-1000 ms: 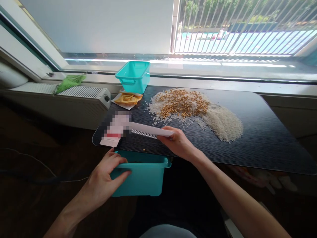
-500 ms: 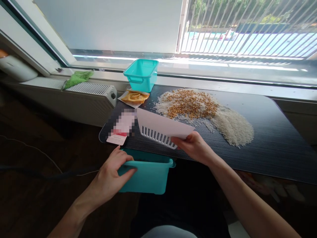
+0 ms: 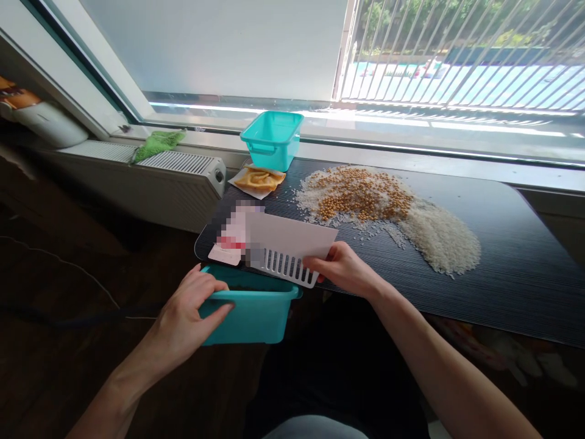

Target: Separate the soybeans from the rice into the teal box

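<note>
My left hand [image 3: 194,308] grips the rim of a teal plastic bin [image 3: 256,314], held at the table's front edge; little of its inside shows. In my right hand [image 3: 340,265] is a flat white plastic piece with a row of slots [image 3: 297,238], pinched at its right end. It hangs above the table edge, just over the bin's back rim. Beyond it on the dark table, a heap of white rice [image 3: 448,241] spreads out, with golden-brown peas or beans [image 3: 365,192] scattered over its left part.
A second teal bin [image 3: 274,143] stands at the back left. In front of it lies food on white paper [image 3: 259,180]. A partly blurred pink-and-white card [image 3: 223,253] lies at the table's left end. A radiator with a green cloth [image 3: 159,143] is farther left.
The slotted white piece has tilted and moved lower and to the left in my right hand. My left hand and the bin have shifted left. The camera view has turned slightly.
</note>
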Tool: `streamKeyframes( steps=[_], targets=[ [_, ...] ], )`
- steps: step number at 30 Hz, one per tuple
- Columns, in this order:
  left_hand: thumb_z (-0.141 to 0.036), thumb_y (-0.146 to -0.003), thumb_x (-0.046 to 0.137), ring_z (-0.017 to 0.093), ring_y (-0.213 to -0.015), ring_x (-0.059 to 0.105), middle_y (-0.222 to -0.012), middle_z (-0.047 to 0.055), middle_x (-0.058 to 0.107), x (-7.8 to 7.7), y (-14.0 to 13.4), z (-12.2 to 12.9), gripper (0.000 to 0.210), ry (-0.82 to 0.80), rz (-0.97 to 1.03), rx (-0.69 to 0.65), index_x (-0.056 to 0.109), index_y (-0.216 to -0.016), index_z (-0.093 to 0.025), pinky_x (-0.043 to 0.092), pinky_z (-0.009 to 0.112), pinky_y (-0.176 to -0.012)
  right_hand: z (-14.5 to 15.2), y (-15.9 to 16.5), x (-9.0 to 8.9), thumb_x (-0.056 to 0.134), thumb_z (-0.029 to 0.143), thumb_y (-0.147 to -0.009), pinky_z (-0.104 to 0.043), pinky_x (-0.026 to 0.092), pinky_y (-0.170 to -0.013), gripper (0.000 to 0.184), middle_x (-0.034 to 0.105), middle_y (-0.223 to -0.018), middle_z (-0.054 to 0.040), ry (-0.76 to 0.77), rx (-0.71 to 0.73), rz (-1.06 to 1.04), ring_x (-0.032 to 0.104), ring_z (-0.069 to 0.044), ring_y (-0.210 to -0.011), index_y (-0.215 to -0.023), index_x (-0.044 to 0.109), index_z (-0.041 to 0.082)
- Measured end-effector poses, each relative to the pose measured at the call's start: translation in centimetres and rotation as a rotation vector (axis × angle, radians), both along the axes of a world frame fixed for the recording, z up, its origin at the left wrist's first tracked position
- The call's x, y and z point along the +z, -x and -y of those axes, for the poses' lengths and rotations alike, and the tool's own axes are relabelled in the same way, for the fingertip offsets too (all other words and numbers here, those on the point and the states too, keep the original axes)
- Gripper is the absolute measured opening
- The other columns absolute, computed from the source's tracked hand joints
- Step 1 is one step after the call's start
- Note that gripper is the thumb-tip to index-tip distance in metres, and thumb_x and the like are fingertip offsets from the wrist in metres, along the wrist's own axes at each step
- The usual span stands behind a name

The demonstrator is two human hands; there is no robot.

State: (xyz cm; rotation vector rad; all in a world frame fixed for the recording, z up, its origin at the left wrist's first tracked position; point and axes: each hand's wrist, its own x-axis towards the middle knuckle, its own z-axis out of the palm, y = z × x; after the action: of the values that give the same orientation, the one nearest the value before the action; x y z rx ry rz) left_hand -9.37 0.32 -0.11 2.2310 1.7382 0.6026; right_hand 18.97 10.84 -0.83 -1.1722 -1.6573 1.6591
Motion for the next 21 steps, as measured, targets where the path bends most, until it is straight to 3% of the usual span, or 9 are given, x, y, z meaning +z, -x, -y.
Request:
streamKeyframes(
  steps=[7, 10, 13, 16, 19, 21],
  targets=[
    [-0.034, -0.084, 0.060, 0.020, -0.081, 0.064, -0.080, -0.001, 0.066, 0.1, 0.0, 0.0, 0.013, -0.001, -0.017, 0.003, 0.061, -0.085, -0.022, 0.029, 0.052, -0.115, -0.2, 0.6, 0.3, 0.063, 0.034, -0.074, -0.023, 0.044, -0.049, 0.022, 0.061, -0.058, 0.0009, -0.057, -0.097, -0.026, 0.051, -0.011, -0.053, -0.067, 0.067, 0.014],
    [-0.033, -0.085, 0.060, 0.020, -0.083, 0.062, -0.080, 0.000, 0.065, 0.2, -0.3, 0.2, 0.011, -0.001, -0.036, -0.017, 0.060, -0.084, -0.022, 0.030, 0.053, -0.114, 0.4, 0.9, 0.0, 0.062, 0.032, -0.076, -0.022, 0.044, -0.049, 0.020, 0.063, -0.061, 0.0005, -0.003, -0.015, -0.046, 0.052, -0.011, -0.055, -0.070, 0.068, 0.013],
    [-0.029, -0.086, 0.059, 0.019, -0.085, 0.061, -0.082, 0.000, 0.063, 0.4, -0.9, 0.7, 0.008, 0.001, -0.031, -0.040, 0.059, -0.085, -0.021, 0.029, 0.053, -0.115, 1.5, -0.9, 0.5, 0.063, 0.033, -0.077, -0.022, 0.045, -0.049, 0.021, 0.067, -0.066, -0.0008, 0.038, 0.059, -0.009, 0.055, -0.012, -0.056, -0.078, 0.070, 0.013],
    [-0.028, -0.086, 0.058, 0.020, -0.091, 0.061, -0.086, 0.000, 0.064, 0.7, -2.3, 1.1, 0.006, 0.011, 0.020, -0.083, 0.059, -0.089, -0.022, 0.031, 0.050, -0.115, 2.4, -5.0, 1.3, 0.066, 0.040, -0.077, -0.024, 0.046, -0.049, 0.027, 0.068, -0.067, -0.0012, -0.103, -0.109, 0.062, 0.055, -0.013, -0.055, -0.082, 0.073, 0.015],
    [-0.025, -0.086, 0.057, 0.020, -0.096, 0.061, -0.090, -0.001, 0.064, 1.0, -4.2, 1.2, 0.004, 0.051, 0.085, -0.139, 0.057, -0.090, -0.024, 0.033, 0.047, -0.115, 2.6, -9.9, 2.0, 0.072, 0.045, -0.070, -0.027, 0.048, -0.051, 0.028, 0.071, -0.071, -0.0041, -0.269, -0.396, 0.186, 0.060, -0.017, -0.059, -0.076, 0.074, 0.017],
    [-0.023, -0.086, 0.056, 0.019, -0.097, 0.061, -0.090, -0.001, 0.063, 1.1, -5.7, 1.2, 0.004, 0.067, 0.130, -0.183, 0.057, -0.090, -0.024, 0.032, 0.046, -0.116, 2.3, -12.8, 2.2, 0.073, 0.046, -0.068, -0.027, 0.048, -0.050, 0.027, 0.070, -0.064, -0.0040, -0.329, -0.596, 0.302, 0.060, -0.018, -0.056, -0.067, 0.071, 0.019]
  ],
)
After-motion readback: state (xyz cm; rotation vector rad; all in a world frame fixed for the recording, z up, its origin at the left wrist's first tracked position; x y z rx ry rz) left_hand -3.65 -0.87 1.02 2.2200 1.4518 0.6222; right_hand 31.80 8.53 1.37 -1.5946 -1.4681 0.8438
